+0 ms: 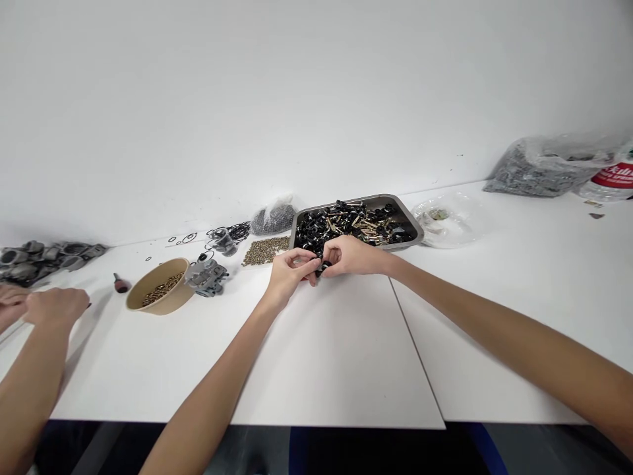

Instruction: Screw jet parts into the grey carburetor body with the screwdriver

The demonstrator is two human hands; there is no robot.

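My left hand (293, 272) and my right hand (345, 256) meet just in front of a metal tray (413, 225). Between their fingertips is a small black ring-shaped part (324, 266), partly covered by the fingers. Both hands pinch at it, thumbs and forefingers closed. The tray holds a heap of black caps and brass-coloured pins (366, 225). Small brass pieces (266, 251) lie in a flat patch left of the tray, near my left hand.
A tan bowl (173, 305) of brass pieces and a grey metal carburetor-like body (208, 277) stand left. A co-worker's hands (57, 307) work at far left near grey castings (37, 257). Plastic bags (448, 221) lie right of the tray. A table seam (418, 353) runs forward.
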